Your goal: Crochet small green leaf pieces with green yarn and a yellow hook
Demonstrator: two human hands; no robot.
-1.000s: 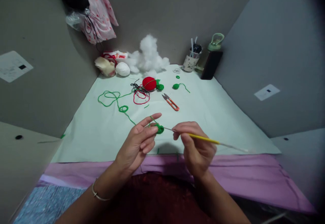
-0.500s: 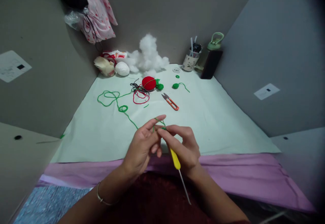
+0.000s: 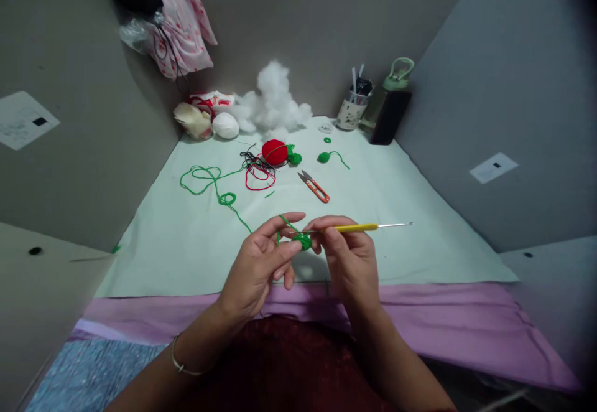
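My left hand (image 3: 261,262) pinches a small green crocheted piece (image 3: 304,240), with green yarn (image 3: 219,193) looped over its forefinger and trailing back across the table. My right hand (image 3: 347,256) grips a yellow-handled crochet hook (image 3: 361,227), held level with its metal end pointing right and its tip at the green piece. Both hands hover over the near edge of the pale green mat (image 3: 396,213).
On the mat lie orange thread snips (image 3: 315,187), a red crocheted ball with green leaves (image 3: 275,152), red and black yarn scraps (image 3: 257,172) and a small green piece (image 3: 324,157). White stuffing (image 3: 275,101), a cup (image 3: 349,113) and a bottle (image 3: 389,107) stand at the back.
My right hand swung the hook from pointing right, to pointing down toward me, then back level pointing right. The green piece stayed pinched in my left hand.
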